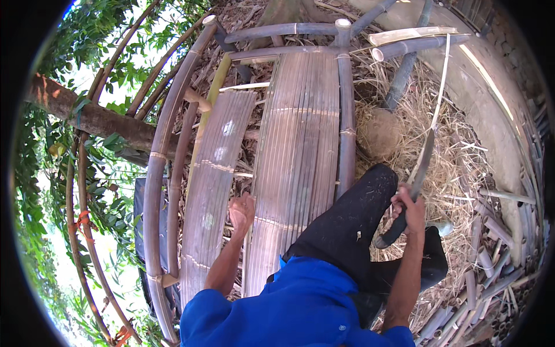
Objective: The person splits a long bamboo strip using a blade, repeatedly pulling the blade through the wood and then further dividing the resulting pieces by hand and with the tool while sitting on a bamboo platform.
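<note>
My right hand (408,213) is wrapped round the dark curved handle (391,236) of a machete, beside my bent right knee. Its long blade (426,155) points up and away from me. A thin pale bamboo strip (441,81) runs along the blade's line toward the far side; its near end passes close to my right hand, and I cannot tell whether my fingers touch it. Curled into a fist, my left hand (241,211) is over the gap between two slatted bamboo panels of the bench (300,139). Nothing shows in it.
A bamboo rail (156,173) bounds the bench on the left, with leafy branches beyond. On the right, shavings (457,156) cover the ground round a wooden block (381,134). Bamboo poles (425,46) lean at the far right; cut pieces (491,277) lie at the near right.
</note>
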Available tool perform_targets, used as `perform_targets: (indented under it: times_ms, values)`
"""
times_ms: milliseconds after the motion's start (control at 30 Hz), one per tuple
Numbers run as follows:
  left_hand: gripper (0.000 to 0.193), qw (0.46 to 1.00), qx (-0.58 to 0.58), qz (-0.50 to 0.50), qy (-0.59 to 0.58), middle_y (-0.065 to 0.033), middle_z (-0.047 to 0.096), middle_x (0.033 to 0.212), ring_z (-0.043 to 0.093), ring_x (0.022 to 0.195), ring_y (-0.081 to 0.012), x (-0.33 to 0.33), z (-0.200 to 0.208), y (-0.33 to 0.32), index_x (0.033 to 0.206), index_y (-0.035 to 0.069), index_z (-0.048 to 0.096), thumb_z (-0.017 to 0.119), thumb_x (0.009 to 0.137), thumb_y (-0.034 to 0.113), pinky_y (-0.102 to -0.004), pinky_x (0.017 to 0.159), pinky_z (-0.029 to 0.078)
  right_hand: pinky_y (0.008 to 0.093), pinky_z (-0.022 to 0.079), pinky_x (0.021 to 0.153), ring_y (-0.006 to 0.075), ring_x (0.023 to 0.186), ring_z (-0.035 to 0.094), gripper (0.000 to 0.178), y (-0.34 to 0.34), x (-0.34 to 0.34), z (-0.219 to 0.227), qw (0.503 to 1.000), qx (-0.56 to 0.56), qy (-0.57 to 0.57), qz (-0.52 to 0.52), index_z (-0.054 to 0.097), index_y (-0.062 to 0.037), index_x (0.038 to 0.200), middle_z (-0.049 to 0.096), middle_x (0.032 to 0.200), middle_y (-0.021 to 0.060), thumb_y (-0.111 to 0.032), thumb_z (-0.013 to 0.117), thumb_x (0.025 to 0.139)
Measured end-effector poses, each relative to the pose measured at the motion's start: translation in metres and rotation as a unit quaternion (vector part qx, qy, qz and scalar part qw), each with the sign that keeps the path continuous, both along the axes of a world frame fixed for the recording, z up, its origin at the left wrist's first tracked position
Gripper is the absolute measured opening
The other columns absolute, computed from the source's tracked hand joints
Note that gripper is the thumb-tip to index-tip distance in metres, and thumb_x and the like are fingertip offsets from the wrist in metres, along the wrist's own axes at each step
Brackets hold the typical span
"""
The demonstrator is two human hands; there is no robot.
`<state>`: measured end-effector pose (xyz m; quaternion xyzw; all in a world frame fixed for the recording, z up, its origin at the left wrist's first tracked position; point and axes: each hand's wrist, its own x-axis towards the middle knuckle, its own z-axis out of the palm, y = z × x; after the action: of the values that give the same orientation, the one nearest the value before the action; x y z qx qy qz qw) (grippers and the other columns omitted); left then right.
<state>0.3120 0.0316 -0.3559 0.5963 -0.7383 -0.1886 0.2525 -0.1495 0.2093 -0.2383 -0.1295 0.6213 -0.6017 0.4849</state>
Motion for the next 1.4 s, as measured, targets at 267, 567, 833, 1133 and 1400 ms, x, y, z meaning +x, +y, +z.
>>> perform_targets:
  times_ms: [267,567,833,1133,1400]
  values:
    - [0.012,0.994,-0.108,0.014,-0.01,-0.0136,0.063,0.071,0.063,0.061,-0.0251,-0.031,0.033,-0.017,0.086,0.0,0.074,0.07,0.087,0.01,-0.0373,0.056,0.049,0.0286,0.053,0.054,0.0133,0.064,0.062,0.039,0.064,-0.06,-0.057,0.979,0.004,-0.087,-0.184,0.06,-0.0031,0.125,0.068,0.086,0.0072,-0.014,0.074,0.09]
    - [0.014,0.964,-0.015,-0.208,0.165,-0.0098,0.061,0.072,0.058,0.063,-0.0177,-0.289,0.082,-0.024,0.096,-0.002,0.075,0.07,0.091,0.01,-0.0305,0.06,0.045,0.0293,0.05,0.045,0.0109,0.053,0.06,0.027,0.085,-0.12,-0.151,0.949,0.218,0.179,-0.139,0.063,-0.0035,0.084,0.063,0.066,0.0029,-0.02,0.083,0.079]
    - [0.01,0.917,0.04,-0.376,0.123,-0.0064,0.06,0.068,0.055,0.063,-0.0216,-0.401,0.059,0.0,0.093,0.006,0.076,0.074,0.084,0.004,-0.0341,0.06,0.046,0.0411,0.056,0.066,0.0318,0.068,0.071,0.022,-0.01,-0.237,-0.255,0.859,0.33,0.347,-0.183,0.069,-0.0021,0.089,0.071,0.073,0.0167,-0.02,0.073,0.077]
    - [0.012,0.916,0.137,-0.377,0.032,-0.0027,0.048,0.062,0.048,0.057,-0.0175,-0.422,0.04,-0.027,0.089,0.009,0.078,0.079,0.078,0.005,-0.0322,0.052,0.038,0.0527,0.054,0.076,0.0432,0.087,0.07,0.026,-0.161,-0.402,-0.263,0.81,0.319,0.428,-0.242,0.065,-0.0062,0.093,0.072,0.089,0.0225,-0.029,0.072,0.082]
    - [0.016,0.919,0.167,-0.354,0.053,0.0001,0.044,0.059,0.045,0.055,-0.0171,-0.419,0.03,-0.044,0.09,0.013,0.08,0.08,0.075,0.006,-0.0317,0.051,0.036,0.0451,0.057,0.079,0.0371,0.09,0.072,0.058,-0.203,-0.42,-0.298,0.814,0.466,0.323,-0.125,0.069,0.0046,0.095,0.072,0.094,0.0239,-0.043,0.084,0.066]
